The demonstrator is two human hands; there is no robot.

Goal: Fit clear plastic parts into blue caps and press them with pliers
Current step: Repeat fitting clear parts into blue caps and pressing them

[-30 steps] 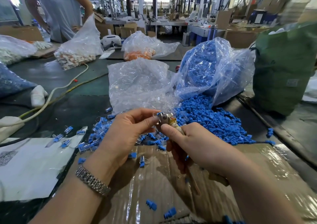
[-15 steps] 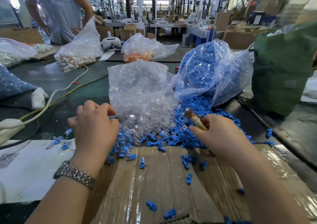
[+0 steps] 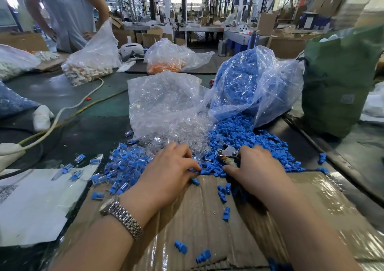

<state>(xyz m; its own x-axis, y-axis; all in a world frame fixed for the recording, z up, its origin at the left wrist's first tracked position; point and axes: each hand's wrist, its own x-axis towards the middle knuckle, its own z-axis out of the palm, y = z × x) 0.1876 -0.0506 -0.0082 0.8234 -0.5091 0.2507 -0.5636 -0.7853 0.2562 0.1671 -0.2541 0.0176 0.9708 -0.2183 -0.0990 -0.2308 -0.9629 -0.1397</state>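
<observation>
My left hand (image 3: 168, 171) rests palm down at the near edge of the spilled clear plastic parts (image 3: 182, 133), fingers curled among the pieces; whether it holds one is hidden. My right hand (image 3: 255, 167) grips the pliers (image 3: 227, 153), whose metal jaws stick out to the left over the blue caps (image 3: 253, 140). Its fingertips touch loose caps at the edge of the cardboard (image 3: 199, 218). A heap of assembled blue-and-clear pieces (image 3: 124, 167) lies left of my left hand.
An open bag of clear parts (image 3: 162, 102) and a bag of blue caps (image 3: 249, 83) lie behind the piles. A green sack (image 3: 340, 79) stands right. White paper (image 3: 35, 204) lies left. Cables (image 3: 68, 110) cross the dark table. A person (image 3: 66, 11) stands far left.
My left hand moved right from the assembled heap to the clear parts. My right hand, with the pliers, dropped lower onto the blue caps. One second ago both hands were together above the cardboard.
</observation>
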